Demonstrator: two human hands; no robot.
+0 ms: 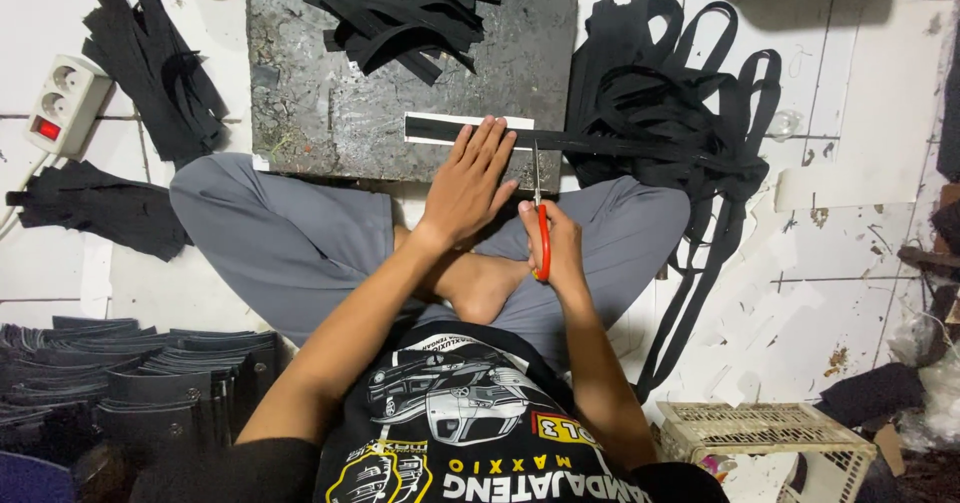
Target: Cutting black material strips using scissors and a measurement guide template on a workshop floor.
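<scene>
I sit cross-legged on a tiled floor with a dark grey board [300, 93] in front of my knees. My left hand [470, 183] lies flat, fingers spread, pressing a black strap [440, 129] onto a white template strip [520, 121] at the board's near edge. My right hand [553, 248] grips red-handled scissors [540, 213], blades pointing up at the strap just right of my left fingers. The strap runs on to the right into a tangled heap of black strap [660, 93].
A pile of cut black strips [400, 8] lies at the board's far side. More black pieces [155, 63] and a white power strip [60, 103] are left. Stacked dark pieces [140, 383] sit lower left, a woven basket [760, 433] lower right.
</scene>
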